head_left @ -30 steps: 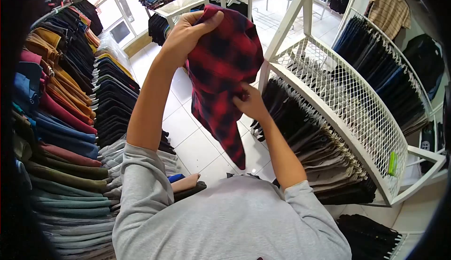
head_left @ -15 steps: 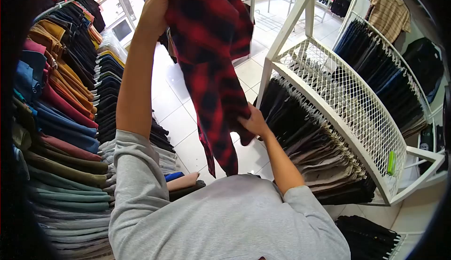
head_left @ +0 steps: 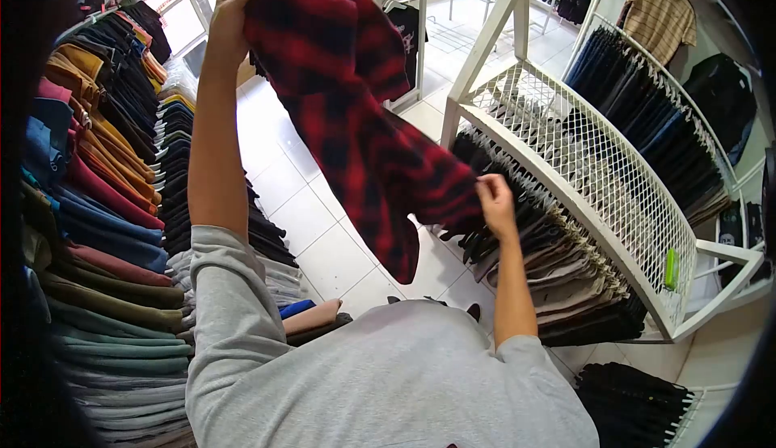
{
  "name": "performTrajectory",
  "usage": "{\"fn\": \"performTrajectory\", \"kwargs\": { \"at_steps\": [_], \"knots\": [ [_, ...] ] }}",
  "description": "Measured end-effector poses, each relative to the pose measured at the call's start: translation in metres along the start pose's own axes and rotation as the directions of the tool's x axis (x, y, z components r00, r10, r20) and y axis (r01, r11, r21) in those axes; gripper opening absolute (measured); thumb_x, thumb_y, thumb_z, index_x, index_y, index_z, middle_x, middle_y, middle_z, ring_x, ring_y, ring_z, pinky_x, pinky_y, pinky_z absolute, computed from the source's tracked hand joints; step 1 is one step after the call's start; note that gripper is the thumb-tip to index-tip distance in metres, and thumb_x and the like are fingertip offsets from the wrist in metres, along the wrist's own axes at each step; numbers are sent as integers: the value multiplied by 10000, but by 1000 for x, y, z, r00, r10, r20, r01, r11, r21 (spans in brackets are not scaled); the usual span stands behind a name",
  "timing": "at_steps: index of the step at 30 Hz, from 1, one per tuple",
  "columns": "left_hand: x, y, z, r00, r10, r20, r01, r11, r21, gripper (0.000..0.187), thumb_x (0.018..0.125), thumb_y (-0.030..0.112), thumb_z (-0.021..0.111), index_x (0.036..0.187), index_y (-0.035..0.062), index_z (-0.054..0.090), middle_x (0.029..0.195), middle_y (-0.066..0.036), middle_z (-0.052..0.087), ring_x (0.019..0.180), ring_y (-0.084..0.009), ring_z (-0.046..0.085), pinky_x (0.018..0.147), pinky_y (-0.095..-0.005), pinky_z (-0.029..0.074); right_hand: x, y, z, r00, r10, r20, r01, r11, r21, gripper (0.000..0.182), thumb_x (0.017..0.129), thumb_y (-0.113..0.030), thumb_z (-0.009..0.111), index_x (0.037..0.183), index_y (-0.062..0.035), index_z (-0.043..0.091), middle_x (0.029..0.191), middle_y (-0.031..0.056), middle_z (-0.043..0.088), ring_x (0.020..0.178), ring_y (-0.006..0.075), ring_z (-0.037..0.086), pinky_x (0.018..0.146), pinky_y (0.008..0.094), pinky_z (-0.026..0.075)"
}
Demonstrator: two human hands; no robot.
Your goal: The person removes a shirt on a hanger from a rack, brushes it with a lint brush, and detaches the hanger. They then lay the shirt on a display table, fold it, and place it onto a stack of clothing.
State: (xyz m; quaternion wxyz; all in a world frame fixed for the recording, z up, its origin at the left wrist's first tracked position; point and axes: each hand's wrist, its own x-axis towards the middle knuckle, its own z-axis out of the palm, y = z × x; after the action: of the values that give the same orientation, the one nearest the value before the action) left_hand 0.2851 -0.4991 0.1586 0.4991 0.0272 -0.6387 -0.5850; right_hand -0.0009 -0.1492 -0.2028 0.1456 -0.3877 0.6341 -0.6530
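A red and black plaid shirt point(head_left: 339, 116) hangs in front of me, held up by both hands. My left hand point(head_left: 236, 7), raised at the top left, is closed on its upper part. Around the edge of the shirt's lower right part, my right hand point(head_left: 496, 204) is closed with thumb and fingers together, pulling the cloth out to the side. The lower end of the shirt hangs free above the tiled floor point(head_left: 323, 258).
Racks of hanging trousers point(head_left: 121, 278) line the left side. A white metal rack with a mesh top point(head_left: 582, 149) stands at the right, with dark and beige trousers point(head_left: 558, 278) under it. A green object point(head_left: 671, 268) lies on the mesh. A striped shirt point(head_left: 659, 15) hangs behind.
My right hand has moved right and slightly up, spreading the lower part of the shirt sideways. My left hand and the shirt's top have shifted left.
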Motion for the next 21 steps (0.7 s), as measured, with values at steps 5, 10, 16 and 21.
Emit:
{"fn": "performTrajectory", "kwargs": {
  "at_steps": [5, 10, 16, 21],
  "knots": [
    [-19, -15, -11, 993, -38, -111, 57, 983, 174, 318, 1016, 231, 646, 1214, -18, 653, 1130, -87, 710, 993, -180, 700, 891, -326, 574, 19, -77, -55, 965, -254, -71, 212, 907, -365, 88, 975, -75, 636, 1033, -14, 609, 867, 136, 698, 796, 214, 680, 744, 326, 529],
    [-30, -71, -35, 988, -88, -125, 96, 994, 56, 269, 992, 232, 685, 1152, 17, 718, 1068, -75, 745, 924, -156, 717, 832, -290, 587, 24, -168, -101, 956, -272, -111, 187, 856, -483, 76, 919, -76, 730, 976, -35, 703, 870, 90, 730, 795, 164, 699, 733, 302, 538],
    [-20, -125, 3, 957, 155, -245, -46, 915, 401, 287, 994, 270, 692, 1115, 20, 764, 985, -27, 756, 878, -75, 639, 815, -248, 498, 6, -231, -145, 898, -393, -199, 160, 712, -684, 129, 928, -103, 742, 1006, -3, 718, 863, 63, 726, 807, 136, 677, 757, 277, 521],
    [-25, -103, 99, 851, 394, -349, -133, 802, 582, 376, 978, 369, 696, 1066, 10, 767, 918, -87, 767, 810, -123, 626, 804, -300, 489, -37, -252, -189, 825, -518, -225, 80, 502, -861, 190, 896, -177, 780, 926, 2, 725, 802, 127, 722, 706, 227, 689, 670, 332, 516]
  ]
}}
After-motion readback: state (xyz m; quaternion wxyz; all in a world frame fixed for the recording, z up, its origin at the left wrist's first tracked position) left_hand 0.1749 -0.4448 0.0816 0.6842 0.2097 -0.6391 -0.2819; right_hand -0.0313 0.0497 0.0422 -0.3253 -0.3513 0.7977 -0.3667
